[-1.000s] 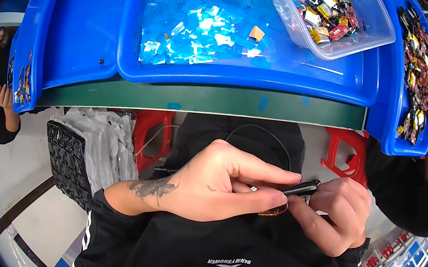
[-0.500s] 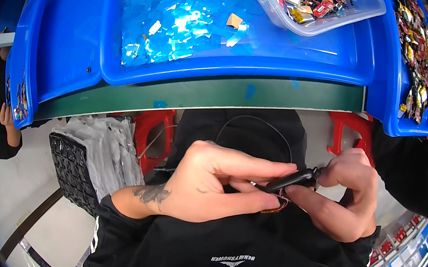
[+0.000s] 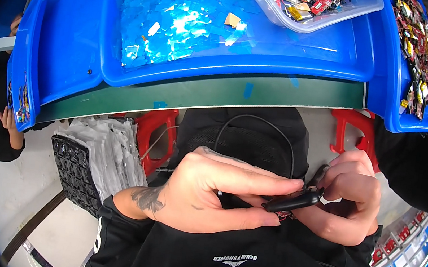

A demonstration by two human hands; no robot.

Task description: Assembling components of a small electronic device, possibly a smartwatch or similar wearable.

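Note:
A glossy black elongated casing (image 3: 295,201) with rounded ends is held level above my lap. My left hand (image 3: 212,189) grips its left end between the outstretched index finger and the thumb. The curled fingers of my right hand (image 3: 347,198) close round the other end. Small reddish parts (image 3: 283,214) show just under the casing, mostly hidden by it and my fingers. A dark grey rounded piece (image 3: 319,173) sticks out beside the right fingers; whether it belongs to the casing I cannot tell.
Ahead stands a green-edged table (image 3: 202,95) with a blue tray (image 3: 232,71) of shiny blue film scraps. A clear tub (image 3: 312,25) and a blue bin (image 3: 413,125) hold small electronic parts. Stacked black trays (image 3: 75,172) stand at left, near red stools (image 3: 156,137). People sit at both sides.
The casing has turned, its right end now lower and nearer me. My left thumb has dropped slightly away from the index finger. The reddish parts are more hidden.

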